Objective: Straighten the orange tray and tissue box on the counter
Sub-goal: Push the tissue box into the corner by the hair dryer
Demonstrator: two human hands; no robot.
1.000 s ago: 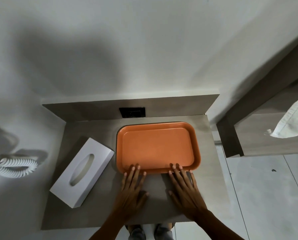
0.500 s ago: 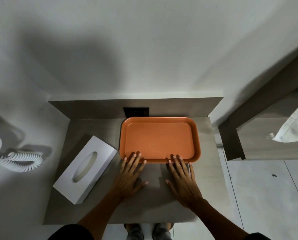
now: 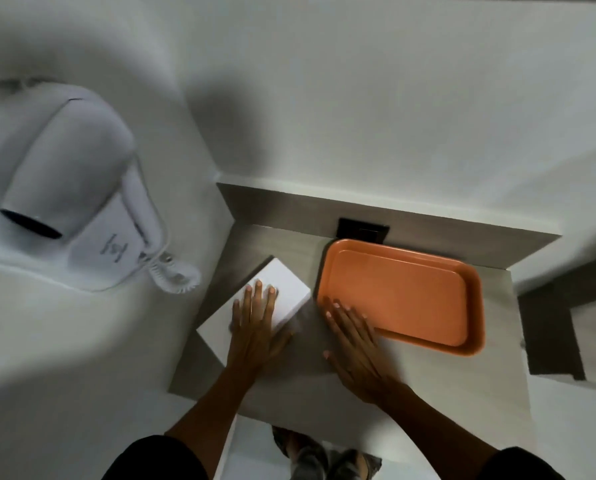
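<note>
The left hand [image 3: 255, 323] has left the tray [image 3: 398, 294] and now lies flat on top of the tissue box [image 3: 282, 289], fingers spread and palm down, covering the middle of the lid so the slot is hidden. A moment ago both hands were at the tray's near edge, nudging it toward the far wall. The right hand [image 3: 353, 344] stays by the tray, open and flat on the counter [image 3: 428, 393], its fingertips [image 3: 334, 308] at the near-left corner of the rim; whether they press the rim or merely touch it cannot be told.

The tray sits at the far right of the counter, close under the black socket [image 3: 362, 230] on the back panel, and looks roughly square to the wall. The box lies to its left, near but apart, and is askew, its long side running diagonally from the near left to the far right.

So the tray part seems largely done, and the box is now the step in hand: it likely needs turning until it runs parallel with the tray's edge.
</note>
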